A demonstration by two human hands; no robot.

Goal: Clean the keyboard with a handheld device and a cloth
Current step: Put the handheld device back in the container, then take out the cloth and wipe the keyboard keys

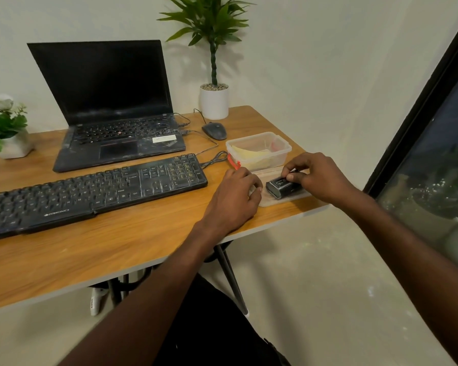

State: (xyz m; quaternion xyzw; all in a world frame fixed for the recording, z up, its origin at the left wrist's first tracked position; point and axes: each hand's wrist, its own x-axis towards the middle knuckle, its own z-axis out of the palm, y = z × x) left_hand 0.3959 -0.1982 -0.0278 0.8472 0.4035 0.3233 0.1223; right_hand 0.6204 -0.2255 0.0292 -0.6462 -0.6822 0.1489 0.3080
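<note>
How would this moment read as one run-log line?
stage: picking up device | right hand: grips handheld device on container lid | left hand: curled beside it, contents unclear | keyboard: untouched

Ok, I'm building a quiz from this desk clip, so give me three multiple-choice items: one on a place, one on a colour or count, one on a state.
1. Where does the yellow cloth lie?
A. on the keyboard
B. in the clear container
C. under the laptop

2. How many potted plants stand on the desk?
A. one
B. two
C. four

3. What is the state of the laptop?
A. lid closed
B. open, screen dark
C. open, screen showing a bright picture

Key:
1 B, it shows through the wall of the clear container.
2 B, one at the back by the wall, one at the left edge.
3 B, the lid is up and the screen black.
</note>
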